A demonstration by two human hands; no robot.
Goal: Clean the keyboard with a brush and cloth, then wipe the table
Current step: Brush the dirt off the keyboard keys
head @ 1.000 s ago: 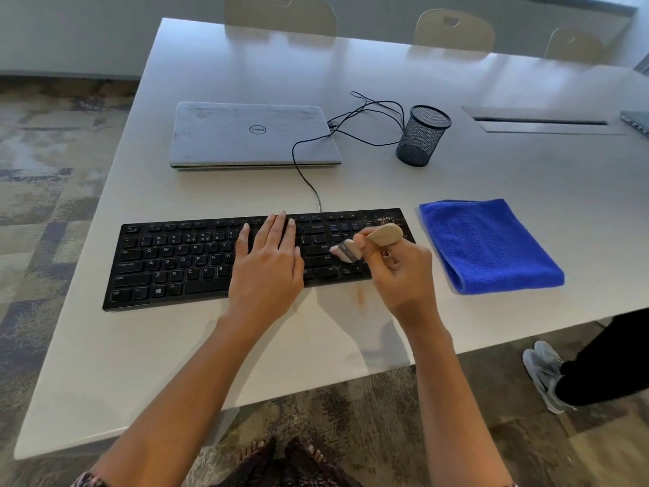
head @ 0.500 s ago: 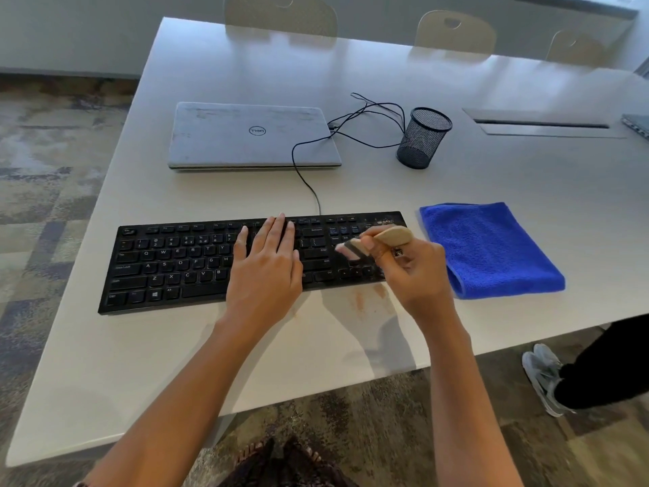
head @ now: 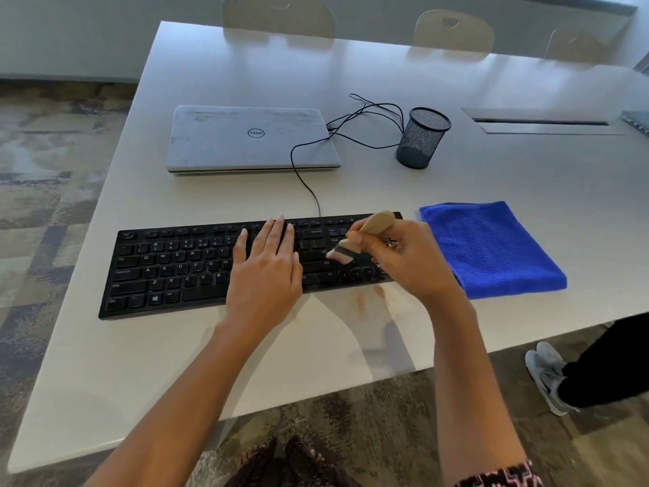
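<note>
A black keyboard [head: 168, 265] lies across the near part of the white table [head: 526, 177]. My left hand [head: 267, 272] rests flat on its middle keys, fingers straight. My right hand [head: 407, 261] grips a small wooden-handled brush [head: 377, 223], whose bristles [head: 342, 253] touch the keys at the keyboard's right part. A folded blue cloth [head: 488, 247] lies on the table just right of the keyboard. Brownish dust [head: 361, 300] smears the table in front of the keyboard's right end.
A closed grey laptop [head: 253, 138] sits behind the keyboard, with black cables [head: 368, 117] running beside it. A black mesh pen cup [head: 421, 137] stands to its right. Chairs [head: 453, 29] line the far edge. Another person's leg and shoe [head: 551, 374] are at the right.
The brush has shifted slightly left and down over the right keys in a sweeping stroke. My left hand stays flat on the keyboard.
</note>
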